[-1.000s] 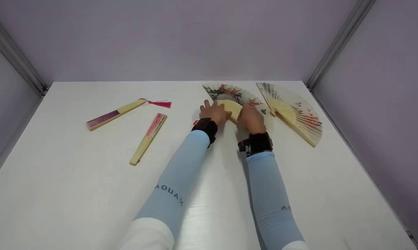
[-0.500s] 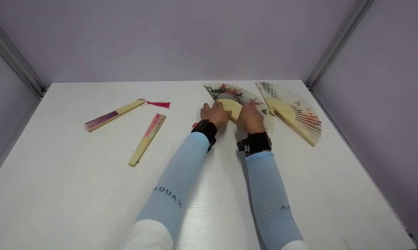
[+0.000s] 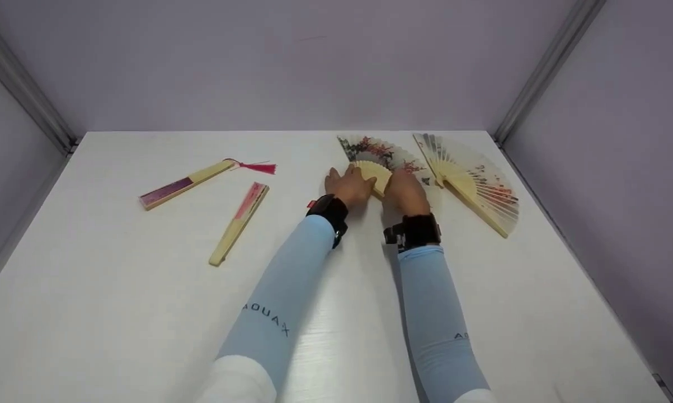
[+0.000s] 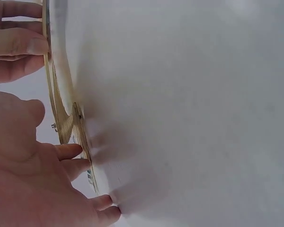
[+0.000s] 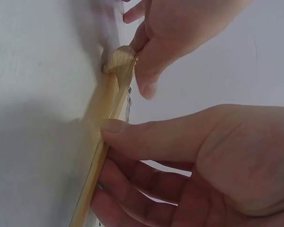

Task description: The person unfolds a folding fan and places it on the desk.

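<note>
Head view: both hands sit on the flower fan [image 3: 382, 158] at the far side of the white table [image 3: 118, 313]. The left hand [image 3: 349, 186] holds the fan's left edge, fingers curled on the sticks. The right hand [image 3: 406, 191] holds the right edge; the right wrist view shows its thumb [image 5: 146, 137] and fingers pinching the outer stick. The fan is half open and spreads away from the fingers, toward the back wall. Its pin seems to lie between the two hands, though they hide it. Both hands are equally near.
</note>
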